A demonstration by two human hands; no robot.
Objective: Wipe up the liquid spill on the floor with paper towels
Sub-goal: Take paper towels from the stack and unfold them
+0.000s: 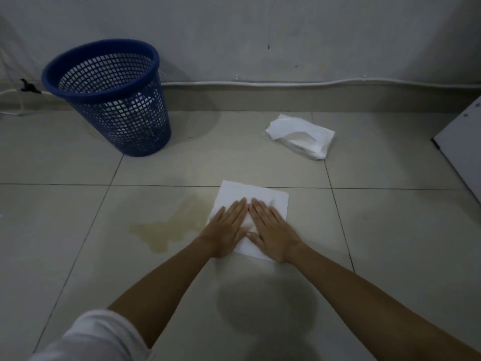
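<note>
A white paper towel [253, 192] lies flat on the tiled floor, its left edge over the right end of a yellowish liquid spill [169, 227]. My left hand [226, 230] and my right hand [273, 230] press flat on the towel side by side, fingers straight and pointing away from me. The spill spreads to the left of the towel. An open pack of white paper towels [302, 136] lies farther back on the right.
A blue mesh wastebasket [109, 97] stands at the back left by the wall. A white cable [286, 83] runs along the wall base. A white panel [460, 144] leans in at the right edge. My shadow falls on the near tiles.
</note>
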